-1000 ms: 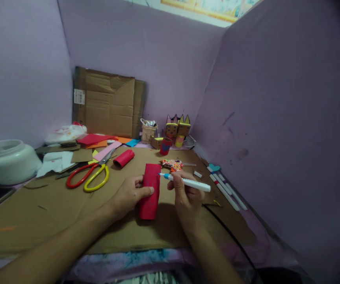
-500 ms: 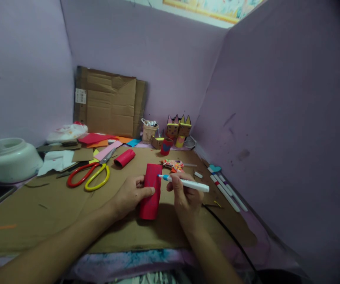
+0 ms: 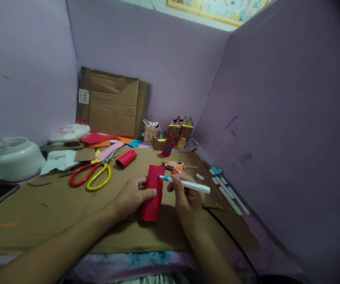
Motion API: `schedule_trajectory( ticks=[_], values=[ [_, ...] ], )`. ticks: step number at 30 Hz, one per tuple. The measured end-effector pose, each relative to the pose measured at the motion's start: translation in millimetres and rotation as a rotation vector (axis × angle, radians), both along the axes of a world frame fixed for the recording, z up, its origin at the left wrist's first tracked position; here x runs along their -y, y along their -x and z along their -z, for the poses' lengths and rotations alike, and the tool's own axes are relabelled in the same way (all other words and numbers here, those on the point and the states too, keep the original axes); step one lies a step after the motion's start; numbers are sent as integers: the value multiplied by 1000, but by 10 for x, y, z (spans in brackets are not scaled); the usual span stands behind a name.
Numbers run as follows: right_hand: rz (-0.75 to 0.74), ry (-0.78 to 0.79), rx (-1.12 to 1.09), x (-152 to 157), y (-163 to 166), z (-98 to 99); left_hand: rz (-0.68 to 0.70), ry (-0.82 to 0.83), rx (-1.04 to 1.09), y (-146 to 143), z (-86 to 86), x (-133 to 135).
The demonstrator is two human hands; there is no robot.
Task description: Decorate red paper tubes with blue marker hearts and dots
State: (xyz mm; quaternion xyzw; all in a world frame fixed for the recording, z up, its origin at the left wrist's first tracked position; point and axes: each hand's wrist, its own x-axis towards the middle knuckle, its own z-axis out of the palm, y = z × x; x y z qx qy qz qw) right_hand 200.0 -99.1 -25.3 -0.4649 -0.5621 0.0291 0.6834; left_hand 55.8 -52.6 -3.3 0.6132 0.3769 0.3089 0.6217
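A red paper-covered tube (image 3: 151,209) stands tilted above the cardboard mat, in the grip of my left hand (image 3: 133,197), whose thumb presses on its front. Faint marks show on the red paper. My right hand (image 3: 187,201) is closed around a white marker (image 3: 193,185) like a pen. The marker's blue tip meets or nearly meets the tube's upper right part. Behind my left hand lies a second, shorter red roll (image 3: 126,158). To its left rest scissors (image 3: 99,173) with one red and one yellow handle.
Several white markers (image 3: 227,197) lie along the right edge beside a black cable (image 3: 231,236). A patterned glue gun (image 3: 174,165) is behind my right hand. Coloured paper (image 3: 99,139), a white pot (image 3: 16,159) and decorated cardboard figures (image 3: 180,130) stand farther back.
The whole view has shifted slightly, so things sit a little farther right. Both hands keep their holds, and the marker tip stays at nearly the same place on the tube.
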Motion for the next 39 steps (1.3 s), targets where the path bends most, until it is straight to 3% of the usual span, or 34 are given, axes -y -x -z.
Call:
schedule_trajectory(
  ticks=[18,39],
  values=[
    [-51,-58,-36,-82,-1,1,8,-27,26,0,29,-3],
    [61,-53,-137,-42,-24,-13,-8,30,35,2,35,-15]
  ],
)
